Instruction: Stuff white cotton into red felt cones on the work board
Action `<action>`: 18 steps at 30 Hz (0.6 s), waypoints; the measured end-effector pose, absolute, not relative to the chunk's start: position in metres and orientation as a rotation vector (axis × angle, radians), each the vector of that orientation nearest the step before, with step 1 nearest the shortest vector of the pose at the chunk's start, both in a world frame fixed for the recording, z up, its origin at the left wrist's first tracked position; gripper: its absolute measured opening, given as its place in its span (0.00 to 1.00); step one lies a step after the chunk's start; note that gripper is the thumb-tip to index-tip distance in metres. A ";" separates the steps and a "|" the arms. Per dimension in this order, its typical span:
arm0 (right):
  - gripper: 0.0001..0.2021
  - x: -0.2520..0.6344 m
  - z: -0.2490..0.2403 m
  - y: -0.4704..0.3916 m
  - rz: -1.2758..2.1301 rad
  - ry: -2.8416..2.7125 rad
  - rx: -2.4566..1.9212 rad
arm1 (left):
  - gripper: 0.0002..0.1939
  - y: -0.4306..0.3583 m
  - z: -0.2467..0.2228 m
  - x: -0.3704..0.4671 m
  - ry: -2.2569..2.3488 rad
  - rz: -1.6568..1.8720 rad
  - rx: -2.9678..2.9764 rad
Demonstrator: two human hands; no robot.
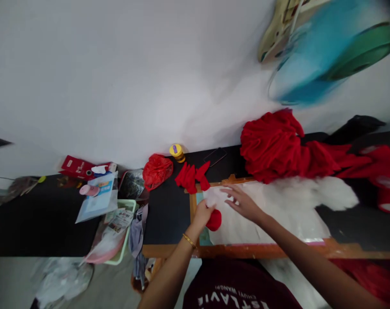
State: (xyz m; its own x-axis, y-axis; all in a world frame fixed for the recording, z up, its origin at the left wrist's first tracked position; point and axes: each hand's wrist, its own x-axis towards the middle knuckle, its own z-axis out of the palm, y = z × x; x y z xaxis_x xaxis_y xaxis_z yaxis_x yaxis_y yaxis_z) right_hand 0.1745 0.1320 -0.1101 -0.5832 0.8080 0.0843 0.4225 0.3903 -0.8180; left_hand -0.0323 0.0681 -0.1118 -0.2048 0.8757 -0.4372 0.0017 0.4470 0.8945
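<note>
My left hand [204, 215], with a gold bangle at the wrist, is closed on a small rounded red fabric piece [214, 220] over the left end of the white sheet [246, 223]. Something pale and soft shows just above its fingers; I cannot tell whether it is a tuft of stuffing or part of the sheet. My right hand [242, 205] hovers over the sheet a little to the right, fingers curved and apart, with nothing visible in it. Several small red fabric pieces [191, 177] lie beyond the left hand. White fluffy stuffing [324, 194] is heaped on the sheet's right side.
A big pile of red fabric [272, 146] rests against the wall at the back right. Near the wall stand a yellow-lidded jar [177, 152], a phone [215, 156] and a red plastic bag [157, 171]. A green basket [126, 231] sits left. A blurred fan [336, 56] hangs upper right.
</note>
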 end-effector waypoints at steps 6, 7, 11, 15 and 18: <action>0.10 0.141 -0.097 0.101 1.225 -1.976 -1.127 | 0.18 0.053 -0.092 -0.023 1.552 0.875 1.007; 0.10 0.141 -0.099 0.099 1.239 -1.909 -1.200 | 0.18 0.050 -0.089 -0.025 1.547 0.879 0.990; 0.09 0.147 -0.099 0.089 1.404 -1.782 -1.251 | 0.09 0.044 -0.084 -0.030 1.524 0.901 0.985; 0.11 0.151 -0.091 0.086 1.369 -1.679 -1.317 | 0.11 0.039 -0.081 -0.035 1.536 0.947 0.844; 0.12 0.152 -0.087 0.085 1.266 -1.699 -1.353 | 0.13 0.036 -0.078 -0.039 1.515 0.995 0.721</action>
